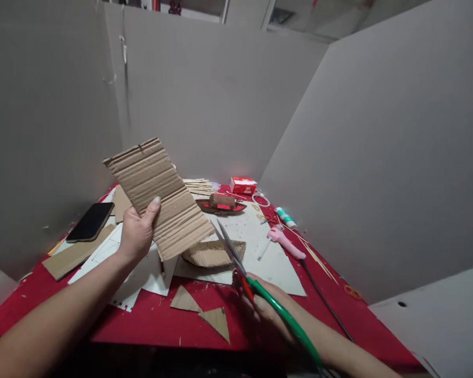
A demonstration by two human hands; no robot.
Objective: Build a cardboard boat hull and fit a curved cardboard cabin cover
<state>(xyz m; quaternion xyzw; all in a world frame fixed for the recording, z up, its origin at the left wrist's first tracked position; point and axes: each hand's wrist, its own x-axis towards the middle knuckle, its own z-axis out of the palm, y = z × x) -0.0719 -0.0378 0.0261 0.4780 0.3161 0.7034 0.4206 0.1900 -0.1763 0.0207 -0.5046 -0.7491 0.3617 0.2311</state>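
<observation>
Cardboard [160, 197] clamped in left hand [136, 233], scissors [260, 291] in right hand [266, 315]. Cutting step, likely; calls for squaring blades to edge.

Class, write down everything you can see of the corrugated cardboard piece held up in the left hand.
The corrugated cardboard piece is brown, roughly rectangular, ribs exposed, top edge ragged. It is held above the red table, tilted with its top leaning left. The left hand grips its left edge, thumb on the front. Scissors in the right hand point towards its lower corner.
</observation>
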